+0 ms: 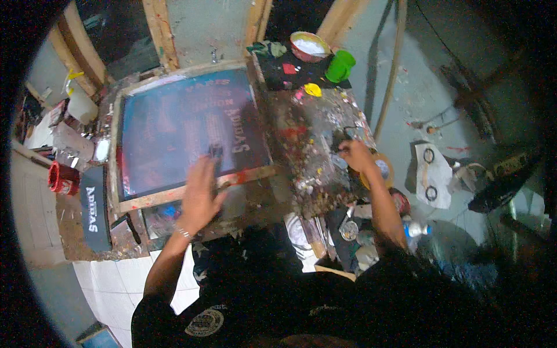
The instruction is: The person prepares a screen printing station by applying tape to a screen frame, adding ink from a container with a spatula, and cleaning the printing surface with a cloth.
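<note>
Framed mesh screen (174, 130) lies flat on the left part of the tabletop (313, 168), its wooden frame (156, 197) toward the wearer's side. Reddish-purple film over the blue mesh, lettering paler at the right; work on it looks under way. By the tabletop's near left corner, outside the frame: a dark strip (96, 226) with pale lettering — probably a piece already done. How many remain, cannot tell; what lies under the mesh is hidden.

Left hand (200, 194) above the frame's near edge, palm down, fingers straight and close together, thumb spread away. Nothing visibly gripped; a dark shape at the fingertips is too blurred to place as touching or apart.

Right hand (358, 156) near the tabletop's right edge, just beside a tape roll (383, 169). Fingers curled toward a small dark item — pinched or merely touched, cannot tell.
</note>
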`<state>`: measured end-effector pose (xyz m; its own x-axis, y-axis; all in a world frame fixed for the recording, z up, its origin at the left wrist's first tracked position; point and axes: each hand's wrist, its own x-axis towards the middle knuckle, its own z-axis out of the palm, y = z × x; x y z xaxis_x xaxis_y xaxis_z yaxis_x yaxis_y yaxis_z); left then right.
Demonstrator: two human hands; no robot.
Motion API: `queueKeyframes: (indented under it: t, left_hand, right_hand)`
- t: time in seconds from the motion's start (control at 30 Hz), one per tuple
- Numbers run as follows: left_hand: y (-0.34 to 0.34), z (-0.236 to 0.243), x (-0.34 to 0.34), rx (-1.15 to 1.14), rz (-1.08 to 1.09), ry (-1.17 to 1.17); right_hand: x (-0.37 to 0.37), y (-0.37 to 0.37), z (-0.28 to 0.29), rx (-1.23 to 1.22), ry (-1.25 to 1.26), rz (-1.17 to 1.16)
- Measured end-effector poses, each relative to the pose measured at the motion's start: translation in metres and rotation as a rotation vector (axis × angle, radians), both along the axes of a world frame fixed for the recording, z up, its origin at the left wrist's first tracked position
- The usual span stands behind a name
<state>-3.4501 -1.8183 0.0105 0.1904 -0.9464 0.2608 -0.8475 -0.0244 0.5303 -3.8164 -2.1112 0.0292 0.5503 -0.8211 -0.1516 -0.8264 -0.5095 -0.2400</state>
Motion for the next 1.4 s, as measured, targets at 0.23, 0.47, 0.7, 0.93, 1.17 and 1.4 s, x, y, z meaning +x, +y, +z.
queueKeyframes:
  t: [0.23,0.47,0.7,0.93,1.17,1.4]
  left_hand:
    - [0.041,-0.043,0.051,0.040,0.111,-0.339]
    - [0.071,0.010,0.060,-0.130,0.065,-0.442]
    - [0.013,0.143,0.112,-0.489,0.076,-0.548]
    - [0.052,0.109,0.193,-1.089,0.855,-0.183]
    - [0.076,-0.013,0.456,-0.738,0.919,-0.063]
    - [0.058,-0.038,0.511,-0.611,0.991,0.087]
  right_hand:
    - [0.003,0.067,-0.042,0.070,-0.306,0.020]
    - [0.141,0.099,-0.009,-0.062,-0.250,0.454]
    - [0.226,0.084,0.108,-0.843,-0.162,0.613]
    - [0.268,0.020,0.228,-0.922,-0.373,0.719]
    - [0.347,0.015,0.290,-0.623,-0.485,0.606]
    - [0.338,-0.024,0.291,-0.600,-0.556,0.724]
